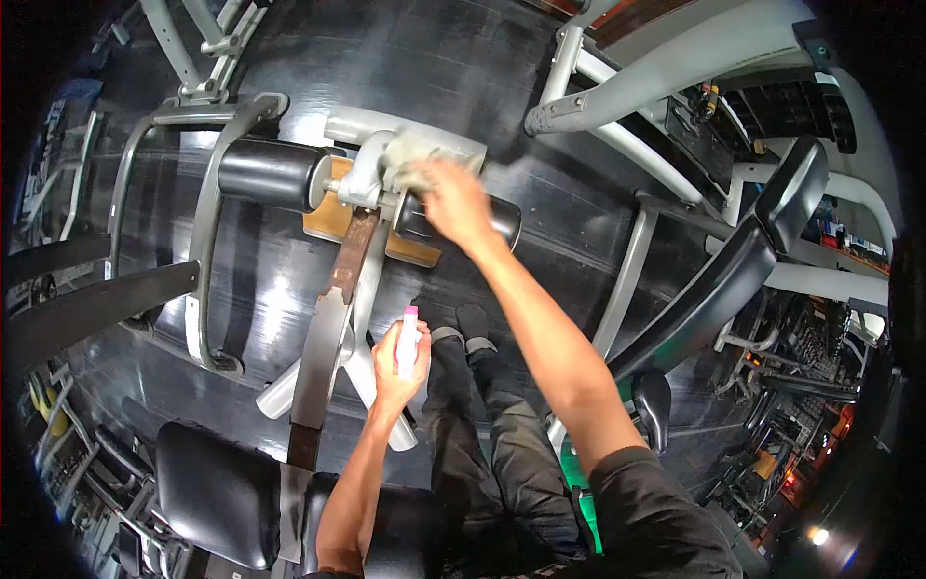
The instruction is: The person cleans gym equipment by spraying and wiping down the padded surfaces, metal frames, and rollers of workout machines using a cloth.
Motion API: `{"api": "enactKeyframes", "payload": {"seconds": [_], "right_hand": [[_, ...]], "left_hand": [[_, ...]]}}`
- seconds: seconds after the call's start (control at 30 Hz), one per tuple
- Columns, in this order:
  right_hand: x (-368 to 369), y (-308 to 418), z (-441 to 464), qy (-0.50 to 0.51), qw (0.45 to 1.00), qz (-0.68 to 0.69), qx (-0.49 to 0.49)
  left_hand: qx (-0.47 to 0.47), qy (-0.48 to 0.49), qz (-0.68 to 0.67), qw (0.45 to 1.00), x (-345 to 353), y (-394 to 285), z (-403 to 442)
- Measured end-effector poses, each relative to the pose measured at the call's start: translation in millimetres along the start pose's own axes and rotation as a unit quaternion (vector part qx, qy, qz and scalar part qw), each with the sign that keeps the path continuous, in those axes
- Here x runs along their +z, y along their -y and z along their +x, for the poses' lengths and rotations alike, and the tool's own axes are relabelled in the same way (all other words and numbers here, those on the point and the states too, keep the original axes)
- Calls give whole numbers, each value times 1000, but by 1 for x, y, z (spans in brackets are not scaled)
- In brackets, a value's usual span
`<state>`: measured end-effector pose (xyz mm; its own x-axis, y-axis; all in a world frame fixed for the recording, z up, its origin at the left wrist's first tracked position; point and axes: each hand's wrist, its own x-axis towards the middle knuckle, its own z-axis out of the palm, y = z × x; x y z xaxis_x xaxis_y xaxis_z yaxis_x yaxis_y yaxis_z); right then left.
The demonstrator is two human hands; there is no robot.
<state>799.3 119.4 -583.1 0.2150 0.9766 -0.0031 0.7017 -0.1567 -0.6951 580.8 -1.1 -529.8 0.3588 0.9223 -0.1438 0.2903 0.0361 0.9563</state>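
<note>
1. Head view shows us our left hand (pixel 394 365) wrapped around a white bottle (pixel 406 359) with a pink top, just to the left of our dark trousers (pixel 506 444).
2. Our right hand (pixel 455 203) is farther out, its fingers gripping a pale cloth (pixel 415 159); both are blurred, so we cannot tell how each finger sits.
3. We see the cloth at the right side of a light metal bracket (pixel 365 174) on the exercise machine, but cannot tell whether the two are touching.
4. Black padded rollers flank that bracket: the left roller (pixel 275 176) shows almost whole, while our right hand and forearm partly cover the right roller (pixel 503 220).
5. Below the rollers we notice a tan board (pixel 326 220) close to the black floor (pixel 540 261).
6. A long metal bar (pixel 323 347), brownish at its far end, runs from the bracket toward us, left of the bottle.
7. Near left, we have a black seat pad (pixel 217 492); to our right, a long black backrest (pixel 699 299) slants away.
</note>
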Motion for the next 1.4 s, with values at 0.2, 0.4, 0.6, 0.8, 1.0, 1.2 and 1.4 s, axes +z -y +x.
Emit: {"api": "enactKeyframes", "payload": {"seconds": [0.2,0.4,0.6,0.8,1.0,1.2,1.4], "right_hand": [[-3,5,-39,-55,994,-91,-29],[-66,-35,-125,-28,981,-151,121],[-68,-93,-130,-164,934,-4,317],[-36,-21,-32,-266,964,-5,22],[38,18,3,-37,985,-170,-8],[-17,-13,-64,-42,980,-195,-13],[-68,-79,-124,-69,981,-54,171]], "left_hand": [[-40,16,-20,999,-2,0,-1],[4,-1,-1,1000,-7,-5,5],[-6,-8,-41,999,-6,-6,5],[-1,12,-27,1000,-8,-4,4],[19,55,-2,998,-12,-8,7],[-11,51,-3,999,-9,-5,4],[-15,69,-16,997,-11,-4,3]]}}
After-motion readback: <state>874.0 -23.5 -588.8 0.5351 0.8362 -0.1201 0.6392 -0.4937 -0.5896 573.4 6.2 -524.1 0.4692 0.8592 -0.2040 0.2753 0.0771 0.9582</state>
